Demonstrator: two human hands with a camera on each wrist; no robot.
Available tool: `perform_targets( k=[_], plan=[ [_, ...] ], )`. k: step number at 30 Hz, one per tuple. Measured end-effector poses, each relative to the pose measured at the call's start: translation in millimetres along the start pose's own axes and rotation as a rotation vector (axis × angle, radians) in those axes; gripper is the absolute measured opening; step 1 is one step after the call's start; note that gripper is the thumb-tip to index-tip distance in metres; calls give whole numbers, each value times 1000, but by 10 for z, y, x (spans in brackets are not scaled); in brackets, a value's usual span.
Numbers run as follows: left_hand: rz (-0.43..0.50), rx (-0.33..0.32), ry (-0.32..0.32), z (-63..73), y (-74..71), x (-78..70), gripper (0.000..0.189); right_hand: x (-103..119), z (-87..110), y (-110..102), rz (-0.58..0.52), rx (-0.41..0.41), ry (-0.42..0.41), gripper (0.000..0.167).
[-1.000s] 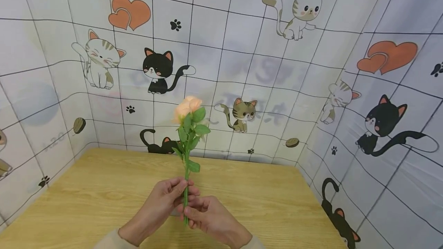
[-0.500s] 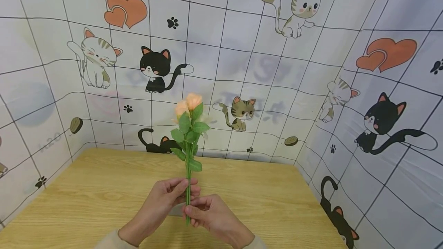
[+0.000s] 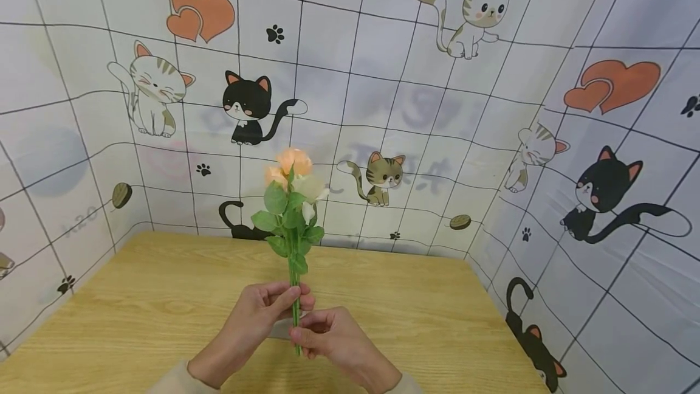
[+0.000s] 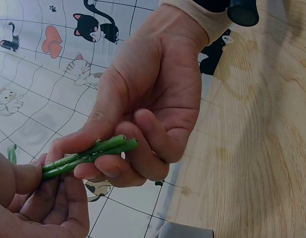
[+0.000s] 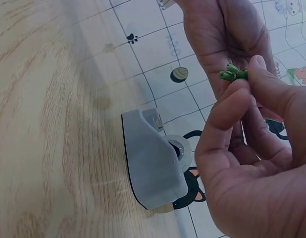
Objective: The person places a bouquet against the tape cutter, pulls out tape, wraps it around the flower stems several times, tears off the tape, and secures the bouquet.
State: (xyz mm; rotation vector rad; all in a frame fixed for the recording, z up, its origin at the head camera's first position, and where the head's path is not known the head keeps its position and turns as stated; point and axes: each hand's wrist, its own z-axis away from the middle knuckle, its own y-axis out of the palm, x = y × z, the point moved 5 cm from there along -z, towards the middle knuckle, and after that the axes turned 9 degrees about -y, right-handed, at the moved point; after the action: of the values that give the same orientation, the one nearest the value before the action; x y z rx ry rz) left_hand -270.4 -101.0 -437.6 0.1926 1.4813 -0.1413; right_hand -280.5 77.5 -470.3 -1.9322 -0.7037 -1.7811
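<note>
A small bunch of artificial-looking roses stands upright before me, with peach blooms (image 3: 295,162), a white bloom (image 3: 308,188) and green leaves (image 3: 275,197). My left hand (image 3: 268,306) pinches the stems between thumb and fingers, below the leaves. Lower down, my right hand (image 3: 339,336) pinches the same stems (image 4: 88,158) near their cut ends. Those ends poke out past the right fingers in the left wrist view. From the right wrist, the stem tips (image 5: 233,73) show beside the right thumb, with the left hand (image 5: 227,34) behind.
A grey tape dispenser (image 5: 150,163) with a roll of clear tape sits on the wooden table (image 3: 164,284), mostly behind my hands in the head view. A cloth wall (image 3: 350,96) printed with cats and hearts rises along the table's back and sides.
The bunch has turned in my hands: the white bloom now faces me and leaves spread further left. Both hands keep nearly the same place, holding the stems.
</note>
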Motion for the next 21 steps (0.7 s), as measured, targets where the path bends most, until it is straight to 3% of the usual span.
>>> perform_targets(
  k=[10, 21],
  plan=[
    [-37, -26, -17, 25, -7, 10, 45, 14, -20, -17, 70, 12, -94, 42],
    [-77, -158, -73, 23, -59, 48, 41, 84, -18, -12, 164, -144, -138, 39]
  ],
)
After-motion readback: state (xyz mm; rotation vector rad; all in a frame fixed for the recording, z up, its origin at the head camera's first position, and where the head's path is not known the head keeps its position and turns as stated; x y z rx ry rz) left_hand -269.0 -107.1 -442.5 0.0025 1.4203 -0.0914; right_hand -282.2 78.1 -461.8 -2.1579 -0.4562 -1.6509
